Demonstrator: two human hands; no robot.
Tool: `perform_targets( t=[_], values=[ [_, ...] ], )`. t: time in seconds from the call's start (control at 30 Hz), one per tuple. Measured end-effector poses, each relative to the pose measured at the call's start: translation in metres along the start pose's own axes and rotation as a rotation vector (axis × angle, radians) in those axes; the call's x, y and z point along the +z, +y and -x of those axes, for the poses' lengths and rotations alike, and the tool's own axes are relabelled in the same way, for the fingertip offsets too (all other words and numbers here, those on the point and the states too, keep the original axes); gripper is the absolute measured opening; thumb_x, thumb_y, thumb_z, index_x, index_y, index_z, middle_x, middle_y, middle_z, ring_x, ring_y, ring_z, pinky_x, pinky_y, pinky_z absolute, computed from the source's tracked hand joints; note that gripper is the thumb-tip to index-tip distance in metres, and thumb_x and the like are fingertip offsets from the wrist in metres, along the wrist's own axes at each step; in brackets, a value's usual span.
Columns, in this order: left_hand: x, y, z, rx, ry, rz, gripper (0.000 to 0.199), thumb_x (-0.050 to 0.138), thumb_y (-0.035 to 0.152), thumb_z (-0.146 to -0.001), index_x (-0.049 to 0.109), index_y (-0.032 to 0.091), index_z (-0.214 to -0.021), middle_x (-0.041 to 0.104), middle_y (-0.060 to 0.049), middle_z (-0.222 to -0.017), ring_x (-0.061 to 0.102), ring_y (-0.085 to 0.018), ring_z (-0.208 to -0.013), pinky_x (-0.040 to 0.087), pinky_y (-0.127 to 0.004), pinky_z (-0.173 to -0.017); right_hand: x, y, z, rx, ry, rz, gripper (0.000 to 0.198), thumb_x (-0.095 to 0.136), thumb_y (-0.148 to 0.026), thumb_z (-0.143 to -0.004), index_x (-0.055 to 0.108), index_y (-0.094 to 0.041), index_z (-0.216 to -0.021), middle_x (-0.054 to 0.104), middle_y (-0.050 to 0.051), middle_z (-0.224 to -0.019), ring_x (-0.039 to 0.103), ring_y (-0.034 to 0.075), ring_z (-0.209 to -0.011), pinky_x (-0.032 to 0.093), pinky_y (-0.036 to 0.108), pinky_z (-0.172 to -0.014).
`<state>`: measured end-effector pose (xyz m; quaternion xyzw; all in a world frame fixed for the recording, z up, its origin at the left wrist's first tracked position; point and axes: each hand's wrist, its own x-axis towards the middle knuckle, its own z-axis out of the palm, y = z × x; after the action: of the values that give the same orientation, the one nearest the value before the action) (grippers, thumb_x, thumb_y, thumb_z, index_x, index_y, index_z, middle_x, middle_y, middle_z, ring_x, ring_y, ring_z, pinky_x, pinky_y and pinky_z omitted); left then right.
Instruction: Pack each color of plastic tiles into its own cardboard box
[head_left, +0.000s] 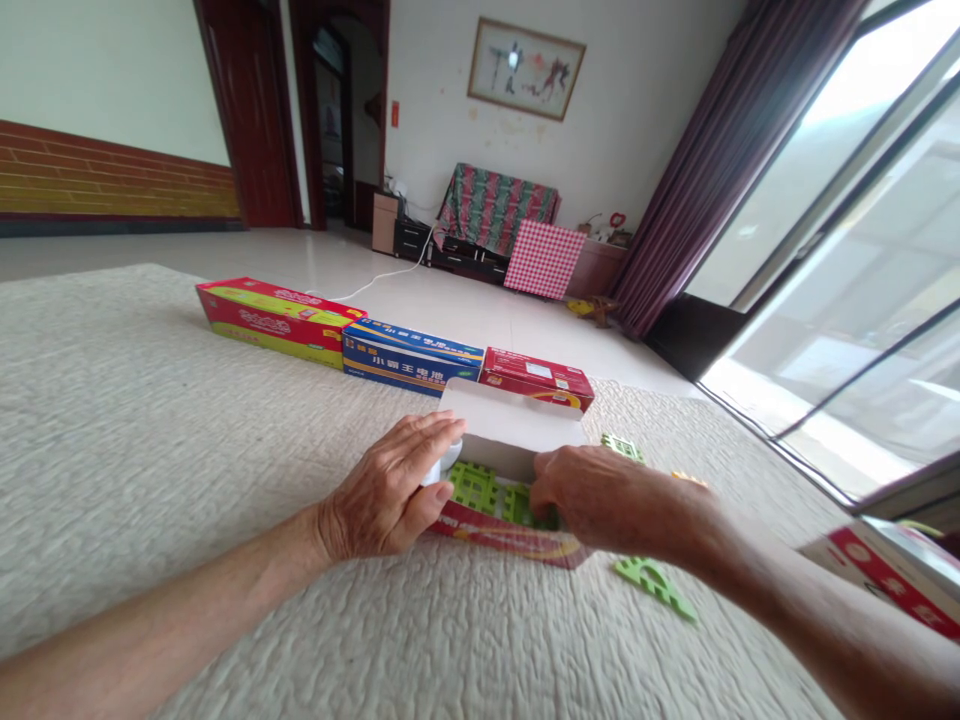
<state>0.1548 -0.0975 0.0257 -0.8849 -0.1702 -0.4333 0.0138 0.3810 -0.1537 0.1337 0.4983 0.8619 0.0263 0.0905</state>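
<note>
An open red cardboard box (510, 540) lies in front of me, its white lid flap (514, 412) raised at the back. Inside it are green plastic building pieces (472, 487) with notched edges and square windows. My left hand (390, 485) grips the box's left end, thumb on the near side and fingers over the end flap. My right hand (581, 490) reaches down into the right end, its curled fingers on a green piece; the fingertips are partly hidden. A green triangular piece (656, 588) and another green piece (621, 446) lie on the mat right of the box.
Behind the box stand a red-and-green box (277, 325), a blue battery box (412, 358) and a dark red box (536, 378) in a row. At right is a white-and-red carton (892, 570). An orange piece (688, 479) shows beyond my right arm. Everything sits on a textured beige mat (225, 450).
</note>
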Motion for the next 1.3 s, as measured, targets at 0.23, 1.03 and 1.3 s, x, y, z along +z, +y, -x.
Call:
perform_targets(
  t=[0.23, 1.03, 1.3],
  values=[
    [-0.002, 0.001, 0.001, -0.010, -0.034, -0.031, 0.054, 0.040, 0.021, -0.087, 0.034, 0.007, -0.139, 0.049, -0.020, -0.136, 0.042, -0.029, -0.130, 0.036, -0.050, -0.107, -0.015, 0.006, 0.012, -0.020, -0.048, -0.035, 0.028, 0.047, 0.002, -0.070, 0.068, -0.018, -0.072, 0.066, 0.003, -0.071, 0.058, 0.011, -0.064, 0.039, 0.022, -0.058],
    [-0.001, -0.002, 0.005, -0.013, -0.082, -0.066, 0.057, 0.038, 0.021, -0.088, 0.028, 0.012, -0.144, 0.043, -0.013, -0.143, 0.038, -0.029, -0.133, 0.033, -0.047, -0.110, 0.095, 0.116, 0.063, 0.577, 0.255, -0.100, 0.037, 0.061, -0.016, -0.073, 0.063, -0.018, -0.110, 0.058, 0.012, -0.106, 0.057, 0.021, -0.088, 0.043, 0.033, -0.077],
    [-0.002, -0.001, 0.004, -0.011, -0.073, -0.073, 0.056, 0.037, 0.021, -0.089, 0.028, 0.013, -0.143, 0.044, -0.013, -0.142, 0.039, -0.029, -0.132, 0.034, -0.047, -0.109, 0.085, 0.114, 0.064, 0.572, 0.290, -0.175, 0.015, 0.052, -0.012, -0.075, 0.064, -0.017, -0.083, 0.064, 0.007, -0.086, 0.057, 0.015, -0.072, 0.040, 0.027, -0.067]
  ],
)
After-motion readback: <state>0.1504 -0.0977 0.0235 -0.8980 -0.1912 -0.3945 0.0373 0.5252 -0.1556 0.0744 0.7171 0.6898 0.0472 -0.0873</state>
